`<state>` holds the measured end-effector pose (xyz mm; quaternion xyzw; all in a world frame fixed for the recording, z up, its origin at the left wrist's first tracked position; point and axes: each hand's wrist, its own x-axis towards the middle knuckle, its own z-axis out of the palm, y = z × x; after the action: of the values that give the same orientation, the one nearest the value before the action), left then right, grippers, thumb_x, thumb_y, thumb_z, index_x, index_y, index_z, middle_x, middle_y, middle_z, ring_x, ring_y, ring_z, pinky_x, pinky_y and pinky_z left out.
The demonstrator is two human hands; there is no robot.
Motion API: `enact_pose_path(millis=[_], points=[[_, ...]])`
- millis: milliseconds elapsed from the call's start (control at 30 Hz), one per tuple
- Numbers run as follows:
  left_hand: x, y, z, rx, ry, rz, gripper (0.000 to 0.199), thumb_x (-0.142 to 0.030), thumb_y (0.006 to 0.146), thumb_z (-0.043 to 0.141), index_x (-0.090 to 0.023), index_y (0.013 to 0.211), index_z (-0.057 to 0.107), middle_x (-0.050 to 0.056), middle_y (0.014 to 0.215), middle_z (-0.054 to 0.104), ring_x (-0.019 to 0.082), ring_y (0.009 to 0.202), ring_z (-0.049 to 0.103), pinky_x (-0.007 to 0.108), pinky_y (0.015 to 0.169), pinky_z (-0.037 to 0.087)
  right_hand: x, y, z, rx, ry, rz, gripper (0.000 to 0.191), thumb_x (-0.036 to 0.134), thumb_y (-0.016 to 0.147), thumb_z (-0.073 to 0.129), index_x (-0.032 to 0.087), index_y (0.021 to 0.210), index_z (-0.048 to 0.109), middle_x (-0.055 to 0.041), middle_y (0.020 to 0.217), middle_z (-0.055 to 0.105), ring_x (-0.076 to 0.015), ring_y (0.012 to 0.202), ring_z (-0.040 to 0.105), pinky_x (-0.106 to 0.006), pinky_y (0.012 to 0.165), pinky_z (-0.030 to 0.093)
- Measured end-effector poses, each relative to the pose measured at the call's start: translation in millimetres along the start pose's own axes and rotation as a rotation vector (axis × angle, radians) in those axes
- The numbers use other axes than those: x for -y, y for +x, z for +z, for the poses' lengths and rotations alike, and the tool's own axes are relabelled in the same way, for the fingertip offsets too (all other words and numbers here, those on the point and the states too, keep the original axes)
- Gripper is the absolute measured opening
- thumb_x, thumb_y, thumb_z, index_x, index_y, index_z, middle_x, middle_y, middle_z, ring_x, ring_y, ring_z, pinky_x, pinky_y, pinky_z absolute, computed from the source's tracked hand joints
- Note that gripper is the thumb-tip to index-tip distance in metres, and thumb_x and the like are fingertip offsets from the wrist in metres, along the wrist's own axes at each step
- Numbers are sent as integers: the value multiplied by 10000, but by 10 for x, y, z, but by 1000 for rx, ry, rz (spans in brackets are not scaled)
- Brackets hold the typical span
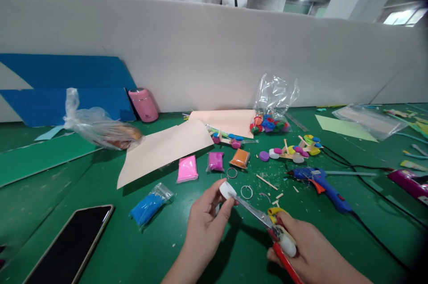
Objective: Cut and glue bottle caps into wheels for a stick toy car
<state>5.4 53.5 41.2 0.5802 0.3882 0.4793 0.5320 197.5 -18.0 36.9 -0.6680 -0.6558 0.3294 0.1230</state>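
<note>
My left hand (211, 217) pinches a white plastic bottle cap (227, 190) between thumb and fingers, above the green table. In my right hand (306, 244) is a pair of scissors (256, 213) with a red and yellow handle. Their blades look nearly together, and the tips meet the edge of the cap. A white rounded piece (288, 245) shows by the scissor pivot under my right fingers; what it is I cannot tell. Just beyond the cap lie a silver ring (246, 192) and a second ring (232, 172).
Clay packets in blue (150, 206), pink (187, 169), purple (216, 161) and orange (240, 158) lie ahead. A blue glue gun (319, 181) with its cord sits right, near stick-and-cap models (290, 152). A phone (72, 246) lies left. Behind stands a bag of caps (272, 123).
</note>
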Motion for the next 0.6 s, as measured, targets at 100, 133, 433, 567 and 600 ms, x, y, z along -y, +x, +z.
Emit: enact_pose_path(millis=[100, 133, 433, 567, 600], points=[[0, 4, 1, -13, 35, 18, 267, -187, 748, 561, -191, 1015, 580, -2, 851, 667, 113, 756, 614, 166, 686, 482, -7, -4, 30, 9, 67, -32, 250, 398, 692, 564, 224, 695, 386, 43, 614, 500, -106, 498, 386, -203, 448, 287], [1, 4, 1, -18, 55, 25, 273, -188, 747, 561, -188, 1019, 579, 1, 851, 666, 114, 755, 614, 167, 683, 482, -7, -5, 40, 10, 85, -36, 248, 395, 694, 562, 224, 699, 382, 46, 612, 489, -104, 497, 380, -201, 446, 291], [22, -4, -8, -53, 159, 35, 301, -211, 744, 556, -167, 1041, 578, 22, 850, 667, 132, 743, 614, 194, 665, 485, 40, -22, 34, 36, 143, -12, 235, 341, 682, 564, 223, 710, 362, 63, 578, 436, -89, 470, 347, -191, 422, 278], [22, -1, 8, -63, 110, 26, 300, -207, 740, 566, -197, 1040, 584, 9, 865, 667, 128, 759, 609, 193, 686, 476, 32, -10, 24, 51, 134, 8, 254, 337, 653, 593, 218, 692, 372, 59, 576, 439, -91, 480, 364, -190, 429, 282], [15, -1, 15, -65, 80, 16, 303, -206, 736, 572, -201, 1038, 586, 8, 869, 667, 128, 766, 609, 194, 691, 474, 26, -5, 26, 50, 136, 8, 254, 340, 653, 593, 217, 686, 374, 58, 577, 439, -91, 482, 364, -189, 430, 282]])
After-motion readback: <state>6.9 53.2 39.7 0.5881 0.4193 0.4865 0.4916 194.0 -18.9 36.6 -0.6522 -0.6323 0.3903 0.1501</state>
